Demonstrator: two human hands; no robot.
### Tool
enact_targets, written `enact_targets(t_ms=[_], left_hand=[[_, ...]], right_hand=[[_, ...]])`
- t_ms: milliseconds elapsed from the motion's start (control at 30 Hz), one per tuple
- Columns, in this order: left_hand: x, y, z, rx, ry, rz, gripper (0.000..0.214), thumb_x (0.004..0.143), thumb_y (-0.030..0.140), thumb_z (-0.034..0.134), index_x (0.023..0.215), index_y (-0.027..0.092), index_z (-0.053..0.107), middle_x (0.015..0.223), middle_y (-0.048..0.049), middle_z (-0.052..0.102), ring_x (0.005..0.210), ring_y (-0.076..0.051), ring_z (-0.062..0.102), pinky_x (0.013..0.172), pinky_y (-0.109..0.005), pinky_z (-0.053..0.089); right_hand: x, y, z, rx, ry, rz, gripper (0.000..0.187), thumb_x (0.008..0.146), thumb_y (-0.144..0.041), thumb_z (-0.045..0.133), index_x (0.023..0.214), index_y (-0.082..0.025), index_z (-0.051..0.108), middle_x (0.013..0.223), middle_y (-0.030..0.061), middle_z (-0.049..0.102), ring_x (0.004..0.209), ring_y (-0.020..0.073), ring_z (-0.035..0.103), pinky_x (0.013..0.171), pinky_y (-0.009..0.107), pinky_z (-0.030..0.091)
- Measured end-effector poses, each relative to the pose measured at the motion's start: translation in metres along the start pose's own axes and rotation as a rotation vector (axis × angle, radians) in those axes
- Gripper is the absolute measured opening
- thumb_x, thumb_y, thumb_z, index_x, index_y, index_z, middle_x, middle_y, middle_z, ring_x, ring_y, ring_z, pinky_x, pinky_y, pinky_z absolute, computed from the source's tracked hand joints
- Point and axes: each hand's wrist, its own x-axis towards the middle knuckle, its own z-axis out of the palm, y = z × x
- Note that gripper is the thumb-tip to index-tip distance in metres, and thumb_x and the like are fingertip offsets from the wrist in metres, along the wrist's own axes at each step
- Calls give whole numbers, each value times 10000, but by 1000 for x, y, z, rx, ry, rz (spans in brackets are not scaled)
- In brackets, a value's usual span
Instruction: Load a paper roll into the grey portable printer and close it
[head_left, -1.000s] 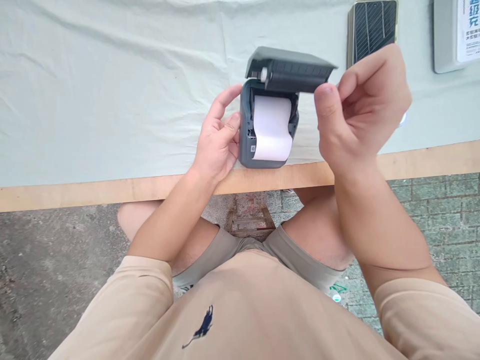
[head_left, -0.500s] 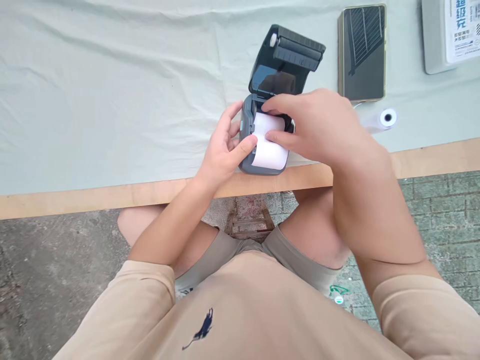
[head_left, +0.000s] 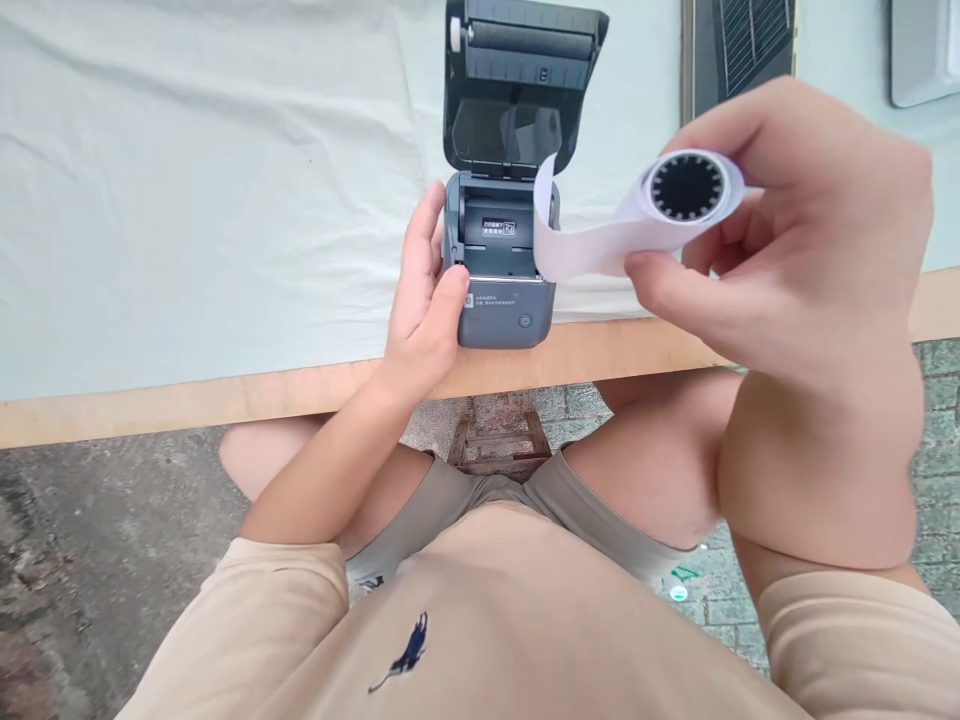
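A dark grey label printer (head_left: pixel 495 318) stands at the table's front edge with its lid (head_left: pixel 517 110) tipped up and its paper bay showing. My left hand (head_left: pixel 427 290) grips the printer's left side, thumb on the front corner. To the right, my right hand (head_left: pixel 795 230) is closed around a roll of white paper (head_left: pixel 634 235) with a black toothed core. The roll is raised out of the bay. Its loose end hangs toward the printer and curls up by the bay's right side, covering that edge; whether it touches cannot be made out.
A dark, glossy-topped box (head_left: pixel 705 60) lies at the back right, partly behind my right hand. Farther right is a grey case (head_left: pixel 922 60) cut off by the frame. The table's wooden edge (head_left: pixel 225 395) runs in front of my knees, above a wooden stool (head_left: pixel 499 450).
My right hand has lifted the paper roll out of the printer and moved right, with a strip trailing. The printer, still held by my left hand, now shows its inner bay.
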Motion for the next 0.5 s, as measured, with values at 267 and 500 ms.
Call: enact_targets(t_ms=[267,500], left_hand=[[1,-6,9,116,79,267,730,1068,672,369,1711,349,243,1792,81,365,1676,-127,352,1390,-195,278],[-6,-2,6,236,171,120,591,1099,617,326,1658,427,337,1760,90,429,1689,-177,340,1434,-329,271]], right_hand=[[-27,45,5,-181,-111,244,215,840,-376,703,1024,-276,653,1045,65,767,753,212,747,642,375,550],[-17,39,20,-331,-165,227,476,897,-299,622,1367,-281,549,1314,103,747,904,257,779,857,432,598]])
